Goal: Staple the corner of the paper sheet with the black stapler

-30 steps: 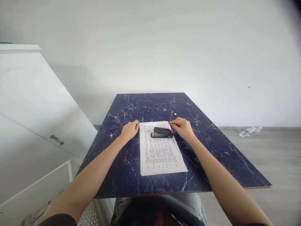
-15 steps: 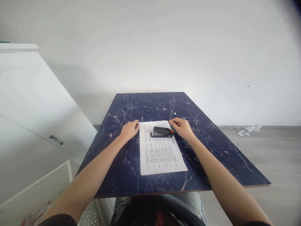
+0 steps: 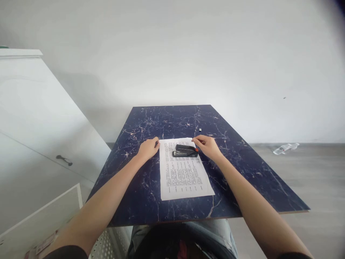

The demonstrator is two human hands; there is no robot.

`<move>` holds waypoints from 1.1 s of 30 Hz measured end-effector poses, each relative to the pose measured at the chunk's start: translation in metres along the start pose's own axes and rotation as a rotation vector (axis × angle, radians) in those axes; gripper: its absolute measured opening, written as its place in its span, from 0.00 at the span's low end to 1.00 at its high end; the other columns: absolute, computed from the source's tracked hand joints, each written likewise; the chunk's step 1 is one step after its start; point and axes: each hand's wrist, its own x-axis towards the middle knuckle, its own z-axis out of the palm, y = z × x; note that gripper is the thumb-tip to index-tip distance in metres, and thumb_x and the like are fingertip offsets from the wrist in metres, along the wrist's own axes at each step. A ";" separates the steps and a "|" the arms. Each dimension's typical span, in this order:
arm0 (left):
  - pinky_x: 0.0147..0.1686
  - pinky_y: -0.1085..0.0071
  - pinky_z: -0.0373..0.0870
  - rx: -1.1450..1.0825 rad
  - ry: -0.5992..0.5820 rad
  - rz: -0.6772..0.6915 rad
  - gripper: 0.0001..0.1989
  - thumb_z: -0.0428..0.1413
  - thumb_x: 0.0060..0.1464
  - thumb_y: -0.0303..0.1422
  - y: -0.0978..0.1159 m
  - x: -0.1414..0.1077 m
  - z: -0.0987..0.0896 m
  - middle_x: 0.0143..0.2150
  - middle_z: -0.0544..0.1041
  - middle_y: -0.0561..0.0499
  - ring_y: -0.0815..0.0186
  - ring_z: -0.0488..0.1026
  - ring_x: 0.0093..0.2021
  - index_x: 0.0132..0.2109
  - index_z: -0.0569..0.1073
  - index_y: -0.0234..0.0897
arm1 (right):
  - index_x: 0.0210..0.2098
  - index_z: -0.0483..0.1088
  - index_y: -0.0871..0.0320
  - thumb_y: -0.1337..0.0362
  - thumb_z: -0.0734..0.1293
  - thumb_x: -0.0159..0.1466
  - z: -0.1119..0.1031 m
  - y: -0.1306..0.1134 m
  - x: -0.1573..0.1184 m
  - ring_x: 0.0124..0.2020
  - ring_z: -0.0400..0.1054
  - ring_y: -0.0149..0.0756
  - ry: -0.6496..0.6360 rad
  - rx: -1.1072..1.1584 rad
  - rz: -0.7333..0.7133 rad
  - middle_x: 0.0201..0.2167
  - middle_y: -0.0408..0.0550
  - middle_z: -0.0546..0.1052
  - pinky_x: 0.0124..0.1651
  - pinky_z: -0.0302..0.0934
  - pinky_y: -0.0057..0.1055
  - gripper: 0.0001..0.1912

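Note:
A printed sheet of paper (image 3: 183, 180) lies on the dark blue marbled table, and a black stapler (image 3: 185, 151) with a red-orange part at its right end rests on its upper half. At the paper's upper left corner, my left hand (image 3: 149, 148) is closed, with thumb and fingers pinched at the edge. My right hand (image 3: 207, 145) pinches the upper right corner, just above the stapler's right end. Whether there is more than one sheet, I cannot tell.
A small pale cube-like object (image 3: 200, 130) sits on the table (image 3: 167, 122) beyond my right hand. The white cabinet (image 3: 40, 118) stands at the left. A clear plastic item (image 3: 285, 148) lies on the floor at the right, near the wall.

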 end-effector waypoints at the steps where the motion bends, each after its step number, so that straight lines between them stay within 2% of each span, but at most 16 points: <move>1: 0.36 0.68 0.67 0.002 0.000 0.000 0.10 0.48 0.66 0.38 0.000 0.000 0.000 0.37 0.80 0.48 0.59 0.77 0.37 0.47 0.72 0.43 | 0.34 0.79 0.58 0.45 0.63 0.66 0.000 0.000 0.000 0.28 0.67 0.35 -0.001 0.000 -0.001 0.30 0.49 0.79 0.33 0.61 0.32 0.23; 10: 0.37 0.67 0.68 0.006 -0.004 -0.001 0.10 0.48 0.66 0.39 0.002 -0.002 -0.002 0.37 0.80 0.48 0.58 0.77 0.38 0.48 0.72 0.43 | 0.36 0.78 0.56 0.48 0.64 0.67 0.002 0.004 0.001 0.30 0.69 0.36 -0.026 0.003 -0.030 0.32 0.48 0.80 0.35 0.63 0.33 0.20; 16: 0.39 0.66 0.70 0.014 -0.013 -0.032 0.11 0.49 0.66 0.39 0.008 -0.004 -0.006 0.40 0.81 0.46 0.57 0.78 0.39 0.48 0.73 0.41 | 0.42 0.78 0.54 0.50 0.65 0.67 0.004 -0.003 -0.001 0.35 0.71 0.37 -0.166 -0.006 -0.155 0.38 0.50 0.79 0.39 0.66 0.35 0.16; 21: 0.43 0.61 0.72 -0.020 -0.010 -0.151 0.12 0.53 0.64 0.40 0.019 -0.010 -0.008 0.43 0.81 0.41 0.53 0.79 0.42 0.46 0.75 0.38 | 0.47 0.76 0.52 0.52 0.67 0.66 0.006 -0.008 -0.003 0.38 0.72 0.38 -0.260 -0.030 -0.196 0.43 0.51 0.79 0.39 0.66 0.35 0.15; 25: 0.44 0.61 0.73 -0.119 -0.029 -0.244 0.14 0.60 0.58 0.42 0.028 -0.014 -0.006 0.44 0.82 0.40 0.51 0.80 0.46 0.43 0.76 0.36 | 0.50 0.75 0.52 0.53 0.70 0.65 0.008 -0.010 -0.004 0.45 0.72 0.42 -0.347 -0.044 -0.251 0.47 0.51 0.79 0.45 0.67 0.38 0.16; 30: 0.45 0.64 0.73 -0.330 -0.129 -0.267 0.17 0.64 0.55 0.41 0.040 -0.020 -0.005 0.41 0.83 0.43 0.55 0.80 0.45 0.47 0.75 0.36 | 0.48 0.75 0.53 0.57 0.69 0.65 0.016 -0.013 -0.005 0.41 0.73 0.41 -0.382 -0.035 -0.189 0.43 0.50 0.80 0.43 0.67 0.39 0.13; 33: 0.49 0.60 0.72 -0.205 -0.069 -0.234 0.27 0.66 0.51 0.46 0.048 -0.022 -0.003 0.49 0.79 0.36 0.49 0.76 0.52 0.51 0.73 0.32 | 0.47 0.76 0.53 0.57 0.69 0.64 0.017 -0.011 -0.004 0.40 0.74 0.42 -0.342 -0.002 -0.133 0.43 0.50 0.80 0.43 0.66 0.40 0.14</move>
